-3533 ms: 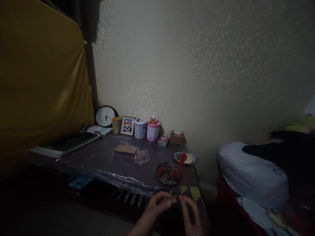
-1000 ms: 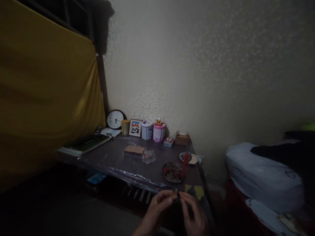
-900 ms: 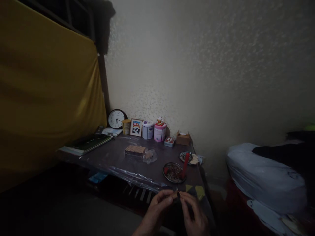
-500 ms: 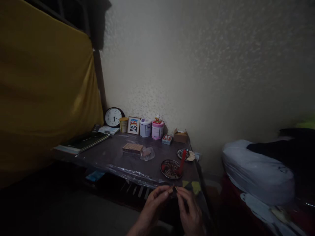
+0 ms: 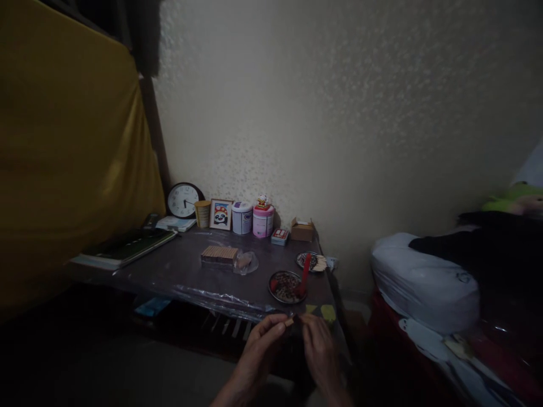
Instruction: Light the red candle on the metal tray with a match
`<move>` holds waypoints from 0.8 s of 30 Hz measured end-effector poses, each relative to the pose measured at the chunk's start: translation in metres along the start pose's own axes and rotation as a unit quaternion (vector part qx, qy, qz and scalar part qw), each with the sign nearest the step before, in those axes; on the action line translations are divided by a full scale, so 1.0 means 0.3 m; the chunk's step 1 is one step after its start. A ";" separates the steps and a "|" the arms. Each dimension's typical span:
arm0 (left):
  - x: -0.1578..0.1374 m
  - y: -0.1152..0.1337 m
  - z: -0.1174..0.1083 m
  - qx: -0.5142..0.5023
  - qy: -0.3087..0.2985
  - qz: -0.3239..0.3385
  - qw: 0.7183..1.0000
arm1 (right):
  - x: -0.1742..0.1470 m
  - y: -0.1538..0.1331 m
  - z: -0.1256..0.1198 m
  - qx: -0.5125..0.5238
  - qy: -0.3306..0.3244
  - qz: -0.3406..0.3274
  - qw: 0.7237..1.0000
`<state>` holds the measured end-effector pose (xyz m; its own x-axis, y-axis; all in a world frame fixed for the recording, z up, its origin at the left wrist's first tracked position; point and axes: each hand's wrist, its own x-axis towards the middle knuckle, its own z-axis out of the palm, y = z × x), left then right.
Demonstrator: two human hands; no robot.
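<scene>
My left hand [image 5: 263, 342] and my right hand [image 5: 317, 348] meet at the fingertips just in front of the table's near edge, pinching one small light-brown piece [image 5: 290, 322] between them; what it is I cannot tell in the dim light. Just beyond it on the dark table [image 5: 178, 271] sits a round metal dish [image 5: 287, 286] of small dark bits with a red stick [image 5: 304, 274] leaning in it. A second dish [image 5: 311, 261] holds pale sticks. A flat block of pale sticks [image 5: 218, 255] lies mid-table beside a clear bag [image 5: 246, 262].
Along the wall stand a clock [image 5: 183, 200], a yellow cup [image 5: 202, 213], a panda picture [image 5: 221, 214], two tins [image 5: 253, 219] and small boxes [image 5: 302, 230]. Books [image 5: 123, 247] lie at the left. A yellow cloth [image 5: 63, 152] hangs left; a white bag [image 5: 424, 282] lies right.
The view has swung a little to the right and down. Both hands stay together on the small piece, shifting slightly left in the picture.
</scene>
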<state>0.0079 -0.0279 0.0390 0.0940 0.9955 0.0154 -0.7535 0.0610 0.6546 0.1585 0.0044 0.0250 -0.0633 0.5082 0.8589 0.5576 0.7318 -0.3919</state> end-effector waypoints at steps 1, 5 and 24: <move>0.000 0.005 0.002 0.004 -0.007 -0.001 1.000 | 0.003 0.025 -0.001 -0.005 0.011 0.026 1.000; 0.006 0.015 -0.016 0.033 -0.008 0.011 0.999 | 0.025 0.089 -0.023 0.041 0.078 0.188 0.978; 0.085 0.006 -0.099 0.197 -0.094 -0.030 0.975 | 0.038 0.112 -0.064 0.235 0.172 0.464 0.836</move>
<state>-0.0103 -0.0002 0.0181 0.2757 0.9577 0.0829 -0.4375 0.0482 0.8979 0.1924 0.0260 0.0280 0.5028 0.8554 0.1248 -0.1579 0.2328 -0.9596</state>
